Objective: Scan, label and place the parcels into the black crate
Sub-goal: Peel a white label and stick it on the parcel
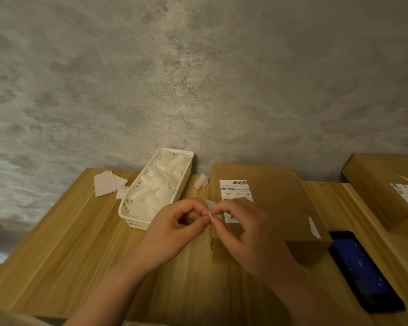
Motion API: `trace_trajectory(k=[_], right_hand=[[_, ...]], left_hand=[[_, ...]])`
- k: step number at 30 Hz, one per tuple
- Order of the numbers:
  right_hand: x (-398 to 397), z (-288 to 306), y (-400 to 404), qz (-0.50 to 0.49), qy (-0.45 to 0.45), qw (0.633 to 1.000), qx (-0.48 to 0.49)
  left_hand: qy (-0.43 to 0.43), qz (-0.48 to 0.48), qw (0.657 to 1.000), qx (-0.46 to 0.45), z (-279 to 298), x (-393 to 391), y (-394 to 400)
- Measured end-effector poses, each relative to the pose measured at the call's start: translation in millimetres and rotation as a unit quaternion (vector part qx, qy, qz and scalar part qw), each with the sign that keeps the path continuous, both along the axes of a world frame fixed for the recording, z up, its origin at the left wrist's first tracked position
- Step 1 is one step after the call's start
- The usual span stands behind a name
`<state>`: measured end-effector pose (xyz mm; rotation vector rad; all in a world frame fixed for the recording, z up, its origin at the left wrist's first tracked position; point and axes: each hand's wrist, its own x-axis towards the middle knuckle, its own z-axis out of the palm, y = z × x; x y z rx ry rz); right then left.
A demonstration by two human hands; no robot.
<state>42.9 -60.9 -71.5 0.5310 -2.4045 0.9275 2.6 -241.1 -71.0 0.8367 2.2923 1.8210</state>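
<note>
A brown cardboard parcel (276, 205) lies on the wooden table (64, 234), with a white shipping label (236, 189) on its top. My left hand (174, 229) and my right hand (247, 231) meet above the parcel's left edge. Both pinch a small white sticker label (210, 204) between thumb and fingertips. The sticker's lower part is hidden by my fingers. A second cardboard parcel (384, 184) with its own label stands at the far right. No black crate is in view.
A white plastic basket (127, 208) full of white backing papers stands left of the parcel. Loose white papers (106, 184) lie at the table's back left. A black phone (363, 271) with a lit blue screen lies right of the parcel. A grey wall rises behind.
</note>
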Motion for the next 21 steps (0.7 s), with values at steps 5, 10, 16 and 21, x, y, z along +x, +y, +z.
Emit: trace_trajectory(k=[5, 10, 16, 21], right_hand=[[-1, 1, -4, -0.003, 0.021, 1.000, -0.005], [-4, -4, -8, -0.035, 0.070, 0.996, 0.042], [-7, -6, -13, -0.061, 0.122, 0.988, 0.072], [-12, -7, -14, -0.055, 0.109, 0.991, 0.049]], left_hand=[[-0.001, 0.006, 1.000, -0.003, 1, 0, -3], [0.001, 0.032, 0.999, 0.003, 0, 3, -1], [0.029, 0.064, 0.998, -0.008, 2, 4, 1], [0.038, 0.065, 0.997, -0.012, 0, -1, 1]])
